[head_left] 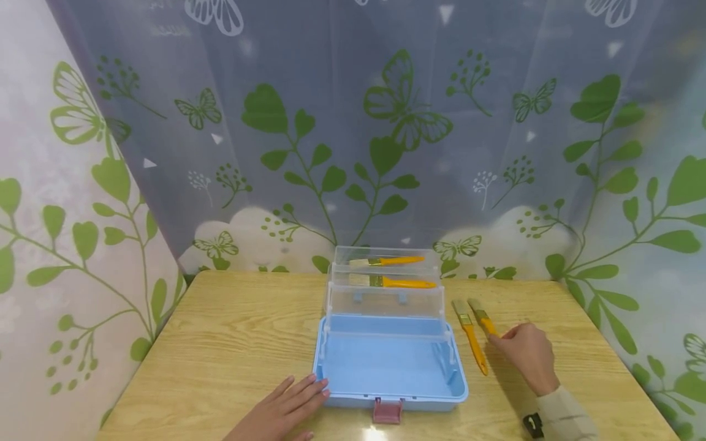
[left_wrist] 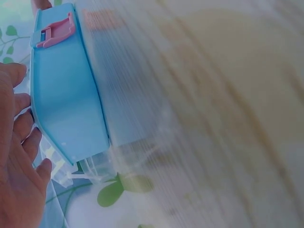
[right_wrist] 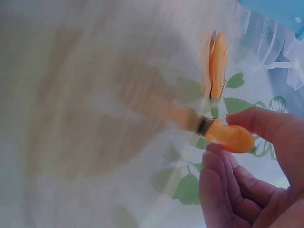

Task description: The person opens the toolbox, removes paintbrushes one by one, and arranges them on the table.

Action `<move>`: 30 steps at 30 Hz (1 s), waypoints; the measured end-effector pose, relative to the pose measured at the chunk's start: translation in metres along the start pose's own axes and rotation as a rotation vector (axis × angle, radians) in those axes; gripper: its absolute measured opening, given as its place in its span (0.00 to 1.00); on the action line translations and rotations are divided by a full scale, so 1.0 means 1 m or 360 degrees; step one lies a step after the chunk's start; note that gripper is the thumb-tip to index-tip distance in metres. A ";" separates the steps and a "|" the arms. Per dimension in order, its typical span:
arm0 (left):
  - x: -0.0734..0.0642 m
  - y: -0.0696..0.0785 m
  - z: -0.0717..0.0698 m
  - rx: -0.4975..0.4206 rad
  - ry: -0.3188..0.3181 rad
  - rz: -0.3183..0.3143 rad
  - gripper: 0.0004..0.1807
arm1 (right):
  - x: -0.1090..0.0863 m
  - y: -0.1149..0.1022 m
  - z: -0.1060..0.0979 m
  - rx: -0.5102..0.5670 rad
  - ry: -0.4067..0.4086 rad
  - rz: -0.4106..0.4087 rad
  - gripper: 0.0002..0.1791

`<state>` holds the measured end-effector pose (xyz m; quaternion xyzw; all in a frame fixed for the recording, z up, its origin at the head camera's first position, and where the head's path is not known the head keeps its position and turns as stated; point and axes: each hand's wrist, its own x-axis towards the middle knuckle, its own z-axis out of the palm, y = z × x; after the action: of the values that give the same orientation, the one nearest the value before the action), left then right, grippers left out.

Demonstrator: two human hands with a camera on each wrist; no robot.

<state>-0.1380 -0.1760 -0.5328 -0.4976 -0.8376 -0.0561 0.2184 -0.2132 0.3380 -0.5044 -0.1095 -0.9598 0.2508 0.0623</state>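
Observation:
My right hand (head_left: 526, 354) pinches the orange handle of a flat paintbrush (head_left: 483, 317) at the right of the table. In the right wrist view, thumb and fingers stand either side of that handle (right_wrist: 230, 137). Just left of it lies a second paintbrush (head_left: 474, 344), its bristles toward the back. My left hand (head_left: 282, 407) has its fingers spread, with the fingertips at the front left corner of a light blue box (head_left: 391, 395). This box stands with its clear tiered trays (head_left: 386, 306) raised; its blue base holds nothing.
Two more orange-handled paintbrushes, an upper one (head_left: 399, 261) and a lower one (head_left: 405, 283), lie in the raised trays. A pink latch (head_left: 388, 411) hangs at the box's front. Behind the wooden table (head_left: 242, 331) hangs a leaf-and-butterfly curtain (head_left: 331, 184).

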 end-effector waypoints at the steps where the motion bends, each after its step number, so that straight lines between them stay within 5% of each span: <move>1: 0.000 0.000 0.000 0.0003 0.0004 0.0002 0.44 | 0.001 0.000 0.000 -0.0011 -0.0003 -0.0012 0.21; 12: -0.001 0.001 0.003 0.0031 0.0008 -0.0002 0.44 | 0.003 0.001 0.008 -0.0033 -0.0181 0.0030 0.26; 30: 0.002 -0.001 0.001 0.0046 0.0070 0.0045 0.43 | 0.003 0.002 0.007 -0.0068 -0.0215 -0.0016 0.25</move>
<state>-0.1401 -0.1752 -0.5328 -0.5050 -0.8261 -0.0518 0.2446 -0.2172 0.3371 -0.5111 -0.0889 -0.9675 0.2367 -0.0038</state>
